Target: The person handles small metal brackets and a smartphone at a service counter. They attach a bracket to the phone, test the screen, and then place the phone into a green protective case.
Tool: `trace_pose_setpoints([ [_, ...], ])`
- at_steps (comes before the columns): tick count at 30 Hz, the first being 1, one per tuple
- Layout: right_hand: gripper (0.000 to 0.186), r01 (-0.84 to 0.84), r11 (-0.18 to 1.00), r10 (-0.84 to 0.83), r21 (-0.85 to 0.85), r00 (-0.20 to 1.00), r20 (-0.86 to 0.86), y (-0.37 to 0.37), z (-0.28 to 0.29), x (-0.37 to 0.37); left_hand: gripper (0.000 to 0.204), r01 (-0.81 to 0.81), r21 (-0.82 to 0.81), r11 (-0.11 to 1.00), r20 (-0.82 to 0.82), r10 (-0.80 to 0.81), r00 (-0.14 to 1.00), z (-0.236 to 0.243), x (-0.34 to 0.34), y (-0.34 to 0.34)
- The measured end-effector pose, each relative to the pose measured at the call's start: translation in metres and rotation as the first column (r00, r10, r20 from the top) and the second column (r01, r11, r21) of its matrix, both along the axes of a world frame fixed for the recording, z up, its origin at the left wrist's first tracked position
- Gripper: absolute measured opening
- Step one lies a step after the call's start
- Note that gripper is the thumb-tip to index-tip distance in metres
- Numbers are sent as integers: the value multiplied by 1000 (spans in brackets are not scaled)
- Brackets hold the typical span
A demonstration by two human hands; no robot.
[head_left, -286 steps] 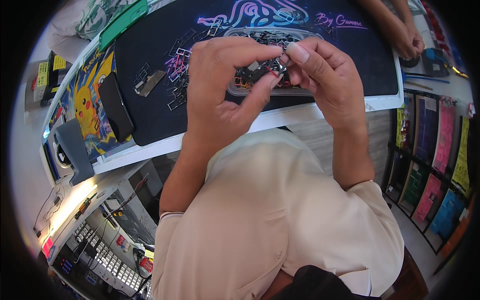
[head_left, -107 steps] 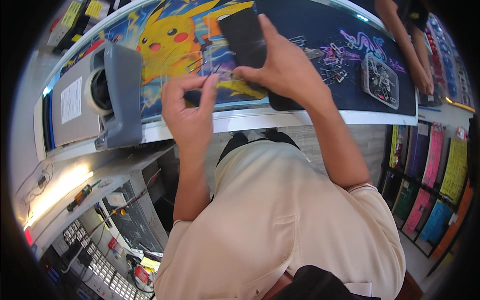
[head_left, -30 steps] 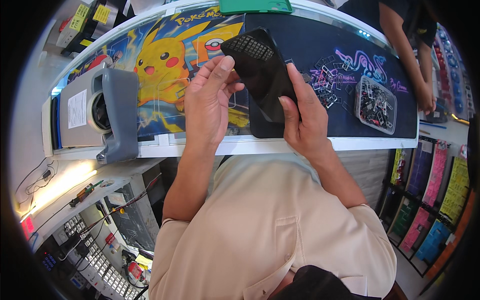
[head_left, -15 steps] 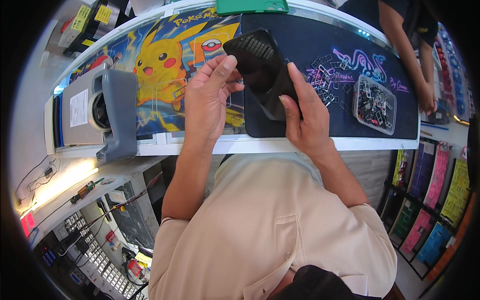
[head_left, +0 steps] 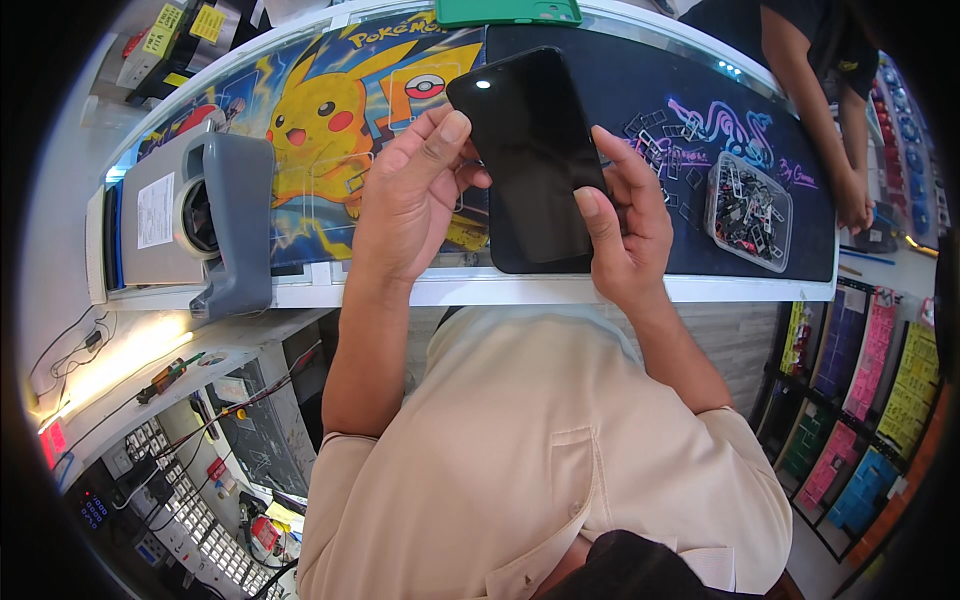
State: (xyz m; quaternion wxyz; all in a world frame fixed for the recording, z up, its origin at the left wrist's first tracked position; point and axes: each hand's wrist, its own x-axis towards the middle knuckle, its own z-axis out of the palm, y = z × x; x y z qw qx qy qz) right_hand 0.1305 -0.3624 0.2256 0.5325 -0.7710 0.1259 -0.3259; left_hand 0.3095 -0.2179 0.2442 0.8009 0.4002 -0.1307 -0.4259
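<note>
A black smartphone [head_left: 535,160] with a dark, glossy screen is held up over the counter, its face toward me. A bright light spot reflects near its upper left corner. My right hand [head_left: 632,230] grips the phone's right edge, with the thumb in front near the lower side. At the phone's left edge, my left hand [head_left: 415,190] has thumb and forefinger pinched together. Whatever is between those fingertips, if anything, is too small to make out. Right of the phone, a clear plastic box [head_left: 748,210] holds many small card trays, and loose card trays [head_left: 655,145] lie beside it.
A dark mat [head_left: 680,245] and a colourful cartoon mat [head_left: 320,190] cover the counter. A grey tape dispenser [head_left: 235,220] stands at left, and a green phone case [head_left: 505,12] lies at the far edge. Another person's hands [head_left: 855,200] rest at the far right.
The phone has turned more squarely toward me, so its screen shows fuller and its striped reflection is gone. My right hand has shifted slightly right with it; my left hand stays pinched, moved slightly left.
</note>
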Motion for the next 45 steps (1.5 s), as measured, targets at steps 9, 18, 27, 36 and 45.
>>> trace_pose_setpoints([
  [9, 72, -55, 988, 41, 147, 995, 96, 2, -2, 7, 29, -7, 2, 1000, -20, 7, 1000, -1, 1, -1],
  [18, 79, -15, 966, -4, 258, 997, 75, 4, -2, 5, 32, 11, -6, 1000, -6, -11, 1000, 0, 1, -3],
  [27, 73, 8, 945, -41, 326, 995, 94, 9, -3, 5, 34, 24, -45, 999, -39, -26, 999, 1, -5, -8],
  [36, 72, -7, 974, 16, 229, 999, -37, 7, 6, 8, 29, -159, 131, 979, 202, 131, 971, -2, 0, -9],
  [45, 68, -51, 960, 85, 275, 990, -110, 5, 13, 30, 32, -161, 236, 958, 194, 116, 974, -10, 4, -2],
])
